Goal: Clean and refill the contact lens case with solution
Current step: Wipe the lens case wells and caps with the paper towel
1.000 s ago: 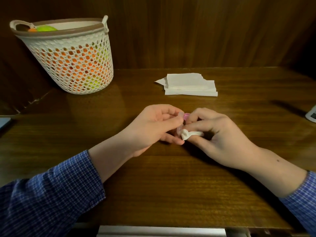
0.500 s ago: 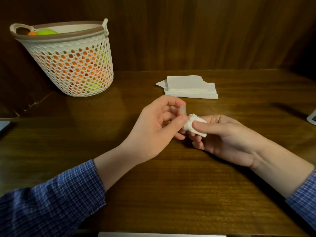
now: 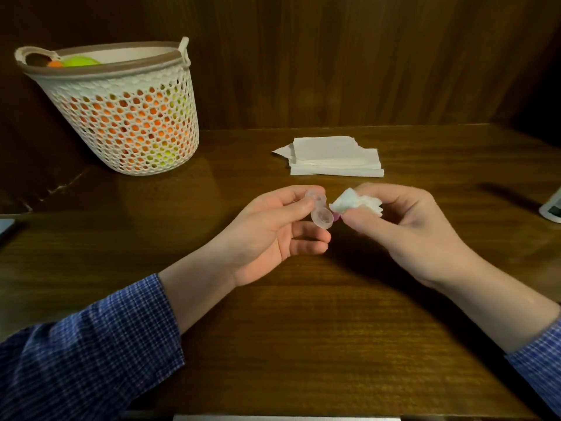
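My left hand (image 3: 273,235) pinches a clear contact lens case (image 3: 320,212) between thumb and fingers above the wooden table (image 3: 303,329); one open well faces me. A pink cap (image 3: 336,217) peeks out just beyond the case, against my right thumb. My right hand (image 3: 403,226) grips a crumpled white tissue (image 3: 353,202), held a little apart from the case on its right.
A stack of folded white tissues (image 3: 335,158) lies behind the hands. A white mesh basket (image 3: 121,117) with orange and green items stands at the back left. A white object (image 3: 552,208) sits at the right edge, a dark flat item (image 3: 6,226) at the left edge.
The tissue was pressed against the case a moment ago. My right hand has drawn it away to the right, and my left hand has turned the case so its open well shows.
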